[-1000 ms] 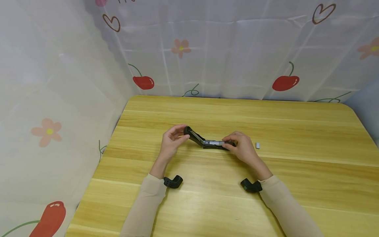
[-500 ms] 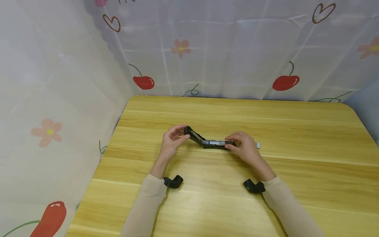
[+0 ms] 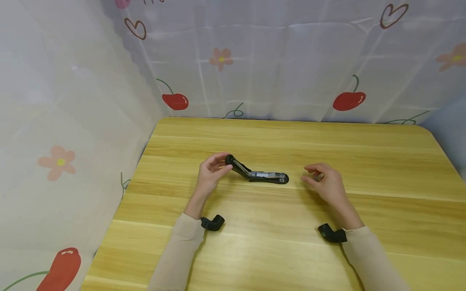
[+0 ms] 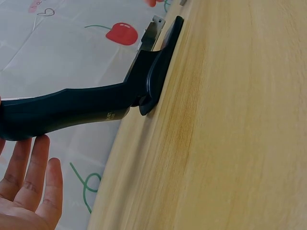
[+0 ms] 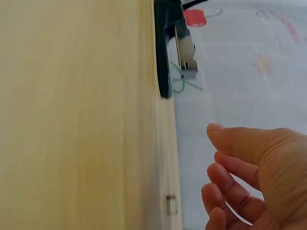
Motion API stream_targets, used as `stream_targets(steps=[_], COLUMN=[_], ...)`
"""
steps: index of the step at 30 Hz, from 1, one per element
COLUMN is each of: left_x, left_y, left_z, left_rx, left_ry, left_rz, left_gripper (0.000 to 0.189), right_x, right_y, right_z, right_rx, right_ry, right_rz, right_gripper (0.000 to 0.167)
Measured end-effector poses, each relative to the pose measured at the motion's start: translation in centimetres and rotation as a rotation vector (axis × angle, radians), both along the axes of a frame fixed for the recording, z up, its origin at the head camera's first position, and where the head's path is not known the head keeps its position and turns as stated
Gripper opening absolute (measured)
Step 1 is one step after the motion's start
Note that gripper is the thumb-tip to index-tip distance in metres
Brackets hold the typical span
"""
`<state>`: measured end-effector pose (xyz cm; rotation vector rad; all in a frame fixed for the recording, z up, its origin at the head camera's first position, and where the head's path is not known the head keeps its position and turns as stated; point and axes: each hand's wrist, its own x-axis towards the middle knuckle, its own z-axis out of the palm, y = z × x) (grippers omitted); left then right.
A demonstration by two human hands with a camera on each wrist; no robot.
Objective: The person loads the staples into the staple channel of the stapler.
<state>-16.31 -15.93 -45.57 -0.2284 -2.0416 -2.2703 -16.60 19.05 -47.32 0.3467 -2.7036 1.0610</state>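
A black stapler (image 3: 267, 178) lies on the table with its top arm swung up, baring the metal staple channel (image 3: 267, 175). My left hand (image 3: 214, 169) pinches the raised end of that top arm (image 4: 62, 112) between thumb and fingers. To the right of the base, my right hand (image 3: 325, 182) is apart from the stapler, its fingers loosely bent and nothing between them. Below the stapler in the right wrist view, a small strip of staples (image 5: 171, 204) stands on the table near the fingertips; in the head view the right hand hides it.
The wooden table (image 3: 262, 246) has its far edge against a white curtain (image 3: 269, 60) printed with cherries, flowers and hearts. Black wrist cameras (image 3: 212, 223) sit at both sleeve cuffs.
My right hand has let go of the stapler's base end and moved right, over the small staple strip. My left hand keeps its hold on the raised arm.
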Motion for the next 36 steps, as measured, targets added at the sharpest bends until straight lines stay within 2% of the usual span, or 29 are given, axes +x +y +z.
stream_targets(steps=[7,14,23,36], left_x=[0.0,0.0,0.0,0.0], left_y=[0.1,0.0,0.0,0.0], left_z=[0.0,0.0,0.1,0.0], left_rx=[0.004,0.006,0.008,0.009], left_ry=[-0.002,-0.006,-0.002,-0.009], left_rz=[0.005,0.002,0.001,0.002], left_gripper=[0.04,0.04,0.04,0.04], right_x=[0.3,0.4,0.5,0.4], right_y=[1.8,2.3,2.4,2.7], right_z=[0.2,0.4,0.1,-0.6], right_rx=[0.008,0.064,0.113,0.136], right_ry=[-0.019,-0.131,-0.235,-0.207], right_rz=[-0.102,-0.164,-0.183,-0.169], right_gripper=[0.029,0.035,0.042,0.027])
